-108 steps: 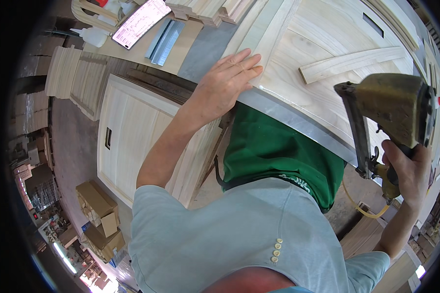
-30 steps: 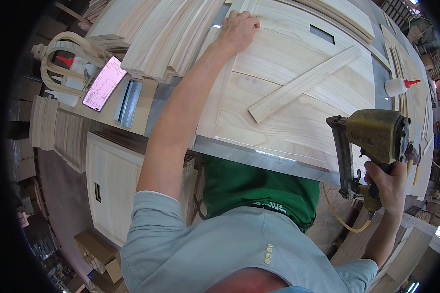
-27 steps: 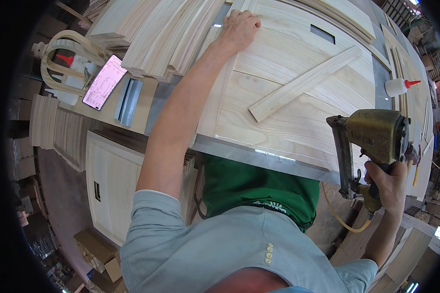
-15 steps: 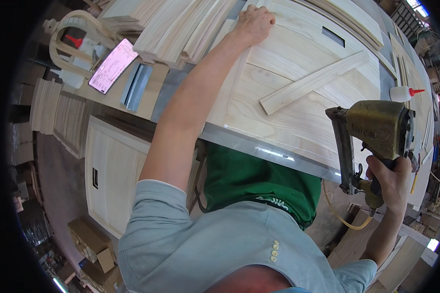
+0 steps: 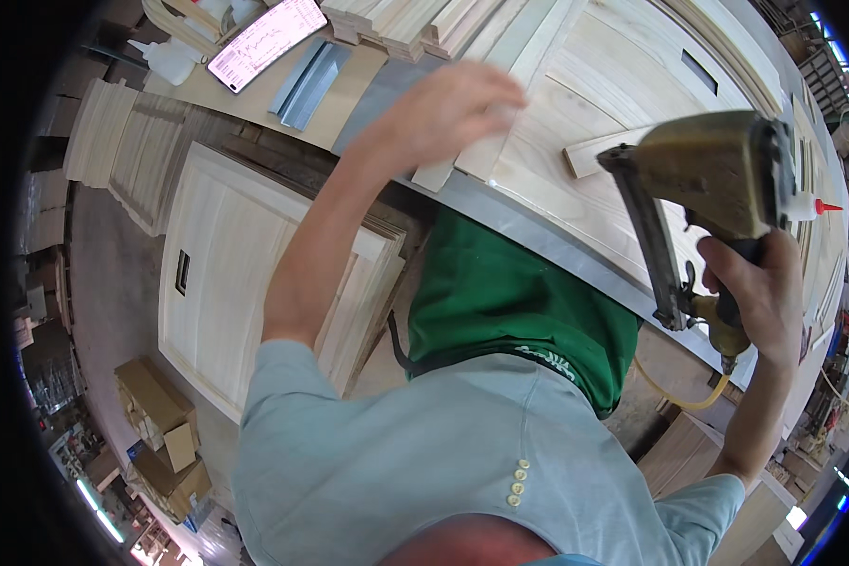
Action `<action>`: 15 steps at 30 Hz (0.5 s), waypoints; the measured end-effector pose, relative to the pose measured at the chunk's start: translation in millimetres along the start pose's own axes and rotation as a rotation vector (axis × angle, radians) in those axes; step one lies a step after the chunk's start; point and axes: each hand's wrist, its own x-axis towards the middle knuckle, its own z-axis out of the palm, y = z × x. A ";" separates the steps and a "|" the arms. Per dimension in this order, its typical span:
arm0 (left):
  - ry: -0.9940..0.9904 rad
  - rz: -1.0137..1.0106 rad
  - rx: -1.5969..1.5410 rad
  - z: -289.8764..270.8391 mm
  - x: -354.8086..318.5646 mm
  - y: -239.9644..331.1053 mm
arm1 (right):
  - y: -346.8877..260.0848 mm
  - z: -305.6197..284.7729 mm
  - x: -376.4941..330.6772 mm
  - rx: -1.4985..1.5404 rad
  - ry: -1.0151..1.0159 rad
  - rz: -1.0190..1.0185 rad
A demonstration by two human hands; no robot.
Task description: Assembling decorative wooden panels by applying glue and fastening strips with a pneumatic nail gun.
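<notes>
My right hand (image 5: 759,288) grips a worn brass-coloured pneumatic nail gun (image 5: 707,174) by its handle, holding it up over the bench's front edge. A yellow air hose (image 5: 693,403) runs from its lower end. Blurred by motion, my left hand (image 5: 457,108) hovers over the left side of a pale wooden panel (image 5: 561,141); how its fingers are set cannot be made out. Just below it, a wood strip's end (image 5: 436,176) shows at the bench edge. A loose slat (image 5: 594,154) lies slantwise on the panel, partly hidden by the nail gun.
Stacked wood strips (image 5: 396,24) lie at the back, beside a grey metal channel (image 5: 308,83) and a lit phone (image 5: 266,45). A white bottle (image 5: 170,61) stands far left. A red-tipped bottle (image 5: 802,206) is behind the nail gun. Finished panels (image 5: 241,250) lean left of me; cardboard boxes (image 5: 156,396) sit below.
My left hand has left the panel's far edge and swung back toward me. The nail gun has shifted slightly up and left. The whole view has turned and moved.
</notes>
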 end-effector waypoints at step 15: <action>0.076 0.040 0.150 2.8 -50.5 29.8 | -30.4 56.8 34.3 -0.146 -0.335 -0.171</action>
